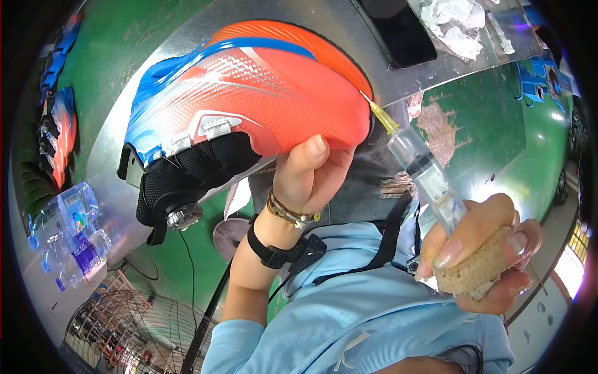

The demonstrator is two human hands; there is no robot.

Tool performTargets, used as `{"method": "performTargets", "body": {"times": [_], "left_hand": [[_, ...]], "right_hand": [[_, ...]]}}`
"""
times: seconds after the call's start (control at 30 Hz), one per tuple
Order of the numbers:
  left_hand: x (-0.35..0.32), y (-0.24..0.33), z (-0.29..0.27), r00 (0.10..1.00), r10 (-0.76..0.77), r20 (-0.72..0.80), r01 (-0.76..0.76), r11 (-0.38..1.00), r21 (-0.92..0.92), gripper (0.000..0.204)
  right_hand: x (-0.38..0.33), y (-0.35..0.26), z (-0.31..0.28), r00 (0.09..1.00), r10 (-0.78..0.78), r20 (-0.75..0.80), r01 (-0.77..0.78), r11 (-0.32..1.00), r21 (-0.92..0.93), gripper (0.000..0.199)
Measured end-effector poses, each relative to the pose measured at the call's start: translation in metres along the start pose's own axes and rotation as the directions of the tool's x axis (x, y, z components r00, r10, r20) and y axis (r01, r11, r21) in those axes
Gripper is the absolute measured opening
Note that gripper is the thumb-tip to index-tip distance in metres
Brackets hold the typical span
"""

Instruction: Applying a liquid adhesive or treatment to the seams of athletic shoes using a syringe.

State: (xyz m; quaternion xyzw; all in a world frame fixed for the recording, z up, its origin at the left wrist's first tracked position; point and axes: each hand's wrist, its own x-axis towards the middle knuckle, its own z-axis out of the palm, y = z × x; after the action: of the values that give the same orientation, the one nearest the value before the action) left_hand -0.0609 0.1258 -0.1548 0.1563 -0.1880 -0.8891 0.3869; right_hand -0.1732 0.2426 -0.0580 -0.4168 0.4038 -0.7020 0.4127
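My left hand (313, 174) grips an orange-red and blue sports shoe (293, 103) by its toe. The thumb presses on the upper, and the other fingers are partly hidden behind. The shoe lies tilted on its side, with a silver dial (184, 216) and black mesh collar toward the lower left. My right hand (498, 221) is closed round a clear syringe (431, 181) and a tan, spongy-looking block (476, 265). The syringe's yellow-hubbed needle (381, 115) points at the seam between upper and sole at the toe; whether it touches, I cannot tell.
A metal table (405, 84) lies beneath the shoe. On it are a black phone (398, 31) and crumpled white paper (458, 28). Plastic bottles (71, 234) stand at the left, above a wire-caged fan (134, 330). Another orange and blue shoe (61, 134) sits at the far left.
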Motion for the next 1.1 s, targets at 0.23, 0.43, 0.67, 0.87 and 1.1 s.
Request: {"method": "performTargets", "body": {"times": [0.23, 0.43, 0.67, 0.87, 1.1], "left_hand": [[0.017, -0.002, 0.001, 0.992, 0.059, 0.111, -0.052, 0.997, -0.065, 0.059], [0.026, 0.003, 0.02, 0.984, 0.16, 0.078, -0.159, 0.987, -0.015, 0.056], [0.021, 0.024, 0.054, 0.958, -0.01, -0.287, -0.046, 0.981, -0.188, 0.033], [0.015, 0.043, 0.074, 0.93, -0.001, -0.367, -0.035, 0.995, -0.091, 0.035], [0.017, 0.049, 0.079, 0.917, -0.062, -0.394, 0.035, 0.997, -0.074, 0.039]], "right_hand": [[0.008, -0.009, -0.003, 0.995, 0.077, 0.067, -0.071, 0.994, -0.082, 0.033], [0.011, 0.004, 0.004, 0.996, -0.05, 0.068, 0.055, 0.996, -0.074, 0.036], [0.017, 0.02, 0.019, 0.972, -0.235, 0.007, 0.235, 0.972, 0.001, 0.025], [0.014, 0.025, 0.012, 0.937, -0.286, 0.202, 0.332, 0.908, -0.256, 0.032], [0.01, 0.035, 0.006, 0.928, -0.338, 0.153, 0.362, 0.917, -0.167, 0.032]]}}
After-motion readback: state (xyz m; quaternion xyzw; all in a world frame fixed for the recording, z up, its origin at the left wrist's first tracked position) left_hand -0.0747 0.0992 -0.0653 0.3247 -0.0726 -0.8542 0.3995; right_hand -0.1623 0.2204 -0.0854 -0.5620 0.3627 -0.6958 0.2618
